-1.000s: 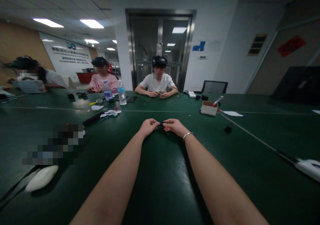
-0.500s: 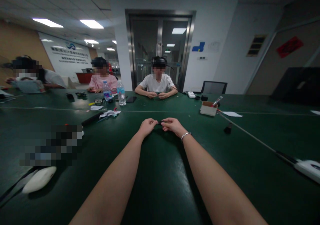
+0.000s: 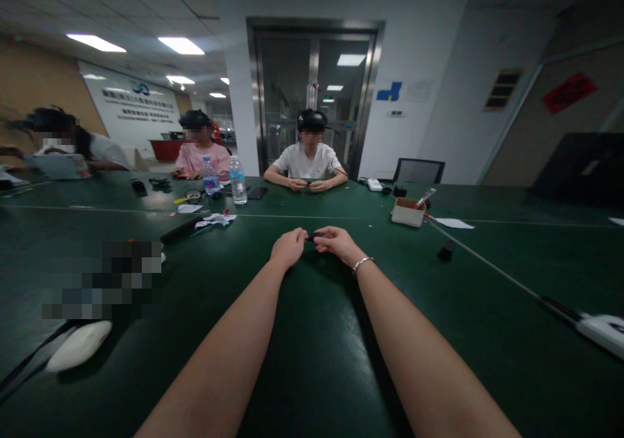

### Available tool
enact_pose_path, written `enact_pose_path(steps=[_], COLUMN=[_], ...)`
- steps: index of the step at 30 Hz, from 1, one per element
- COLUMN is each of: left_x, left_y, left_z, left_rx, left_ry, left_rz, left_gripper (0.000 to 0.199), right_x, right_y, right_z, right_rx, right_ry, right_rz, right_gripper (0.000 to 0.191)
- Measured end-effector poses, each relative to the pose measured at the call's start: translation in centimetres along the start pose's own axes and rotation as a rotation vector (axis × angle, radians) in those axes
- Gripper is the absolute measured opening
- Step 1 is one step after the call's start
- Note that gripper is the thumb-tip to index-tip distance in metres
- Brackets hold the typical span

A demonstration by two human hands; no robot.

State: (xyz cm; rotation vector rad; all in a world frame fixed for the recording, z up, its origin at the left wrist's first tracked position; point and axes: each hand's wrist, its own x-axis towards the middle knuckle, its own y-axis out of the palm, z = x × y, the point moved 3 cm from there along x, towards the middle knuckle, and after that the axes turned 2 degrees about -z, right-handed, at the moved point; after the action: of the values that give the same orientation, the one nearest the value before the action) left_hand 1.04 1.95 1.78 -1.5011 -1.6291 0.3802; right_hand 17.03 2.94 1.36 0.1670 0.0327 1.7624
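Tabletop (image 3: pixel 312 347) of dark green spreads before me, with 12 o'clock straight ahead from my seat; toward 12 I hold a small black piece (image 3: pixel 313 236) between my hands; my left hand (image 3: pixel 288 248) has its grip closed on the 9 o'clock end, while my right hand (image 3: pixel 340 244) pinches the 3 o'clock end with thumb and fingertips, a silver bracelet (image 3: pixel 362 267) around that wrist; the piece is too small and dark for me to tell more; farther off at 12, a person in a white T-shirt (image 3: pixel 308 163) sits facing me; near 11 o'clock a plastic water bottle (image 3: pixel 237 181) stands upright; at 1 o'clock sits an open box (image 3: pixel 407 216), a slim stick (image 3: pixel 425 197) leaning out of it; between 9 and 10 lies a rounded white object (image 3: pixel 80 345).
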Motion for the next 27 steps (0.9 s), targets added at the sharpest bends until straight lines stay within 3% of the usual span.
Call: enact_pose_path(steps=[10, 20, 27], left_x=[0.5, 1.7, 1.0], left_y=[0.5, 1.0, 1.5], left_z=[0.8, 1.6, 1.3], left_rx=[-0.136, -0.247, -0.243], left_ry=[-0.151, -0.285, -0.079], left_rz=[0.038, 0.023, 0.014], left_gripper=[0.058, 0.055, 0.053], right_x=[-0.2, 0.5, 0.4], right_y=[0.4, 0.5, 0.0], right_z=[0.1, 0.5, -0.3], right_rx=[-0.05, -0.205, -0.135], right_ry=[-0.082, -0.214, -0.04], right_rz=[0.072, 0.016, 0.054], right_gripper=[0.034, 0.04, 0.022])
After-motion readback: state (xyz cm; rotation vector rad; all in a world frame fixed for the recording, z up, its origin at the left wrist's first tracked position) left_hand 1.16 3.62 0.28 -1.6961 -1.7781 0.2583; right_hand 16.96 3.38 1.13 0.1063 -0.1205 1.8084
